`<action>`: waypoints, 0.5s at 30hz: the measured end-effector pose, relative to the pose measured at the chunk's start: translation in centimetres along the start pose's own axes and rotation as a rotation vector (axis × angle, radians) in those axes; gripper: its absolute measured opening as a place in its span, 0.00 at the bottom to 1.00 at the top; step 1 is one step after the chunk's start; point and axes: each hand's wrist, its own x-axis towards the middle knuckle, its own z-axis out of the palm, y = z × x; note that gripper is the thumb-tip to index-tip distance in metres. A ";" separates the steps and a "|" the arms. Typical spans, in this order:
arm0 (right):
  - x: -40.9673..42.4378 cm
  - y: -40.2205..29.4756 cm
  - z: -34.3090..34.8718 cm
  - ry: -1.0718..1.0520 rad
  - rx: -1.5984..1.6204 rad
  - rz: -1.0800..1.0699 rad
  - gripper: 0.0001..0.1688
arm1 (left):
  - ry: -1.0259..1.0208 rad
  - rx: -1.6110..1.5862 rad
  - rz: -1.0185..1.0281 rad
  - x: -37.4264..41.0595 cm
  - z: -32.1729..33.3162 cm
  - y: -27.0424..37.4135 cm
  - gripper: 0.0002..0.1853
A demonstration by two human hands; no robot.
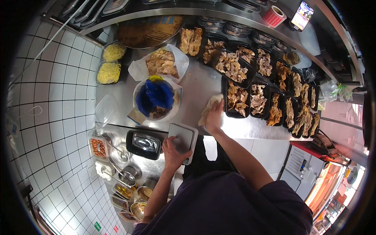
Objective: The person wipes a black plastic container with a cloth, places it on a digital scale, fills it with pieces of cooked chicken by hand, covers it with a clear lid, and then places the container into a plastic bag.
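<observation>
My right hand (214,117) presses a pale cloth (210,108) on the stainless steel table (194,85), just left of the food trays. With thumb and fingers spread, my left hand (173,152) grips the lower end of a kitchen scale (182,138) at the table's front edge. Beside it on the left stands an empty black plastic tray (143,145). Above that is a white-lined container (176,107) with a blue plastic bag (155,95) in it. Cooked meat (162,63) lies in a white bag behind it.
Several black trays of cooked meat (232,69) fill the right side. Yellow shreds in tubs (108,73) stand by the tiled wall. At the lower left are a tub of peanuts (98,147) and seasoning bowls (145,193). A shelf (188,11) overhangs the back, holding a phone (302,16).
</observation>
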 end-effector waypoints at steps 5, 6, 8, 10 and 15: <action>5.4 -2.4 3.1 0.305 0.264 0.333 0.43 | -0.005 0.001 -0.024 -0.1 -0.2 -0.4 0.46; 7.9 -1.8 3.9 0.415 0.309 0.276 0.42 | -0.005 -0.001 -0.016 -0.3 -0.4 -0.4 0.46; 11.5 -0.5 5.5 0.396 0.446 0.216 0.39 | -0.004 -0.008 0.000 -0.7 -0.7 -0.8 0.46; 13.6 -0.8 6.8 0.403 0.427 0.097 0.23 | -0.007 -0.003 -0.005 -0.8 -0.5 -1.4 0.46; 13.9 -4.2 4.7 0.260 0.574 0.034 0.21 | -0.046 -0.004 0.033 -0.4 -0.7 -1.1 0.47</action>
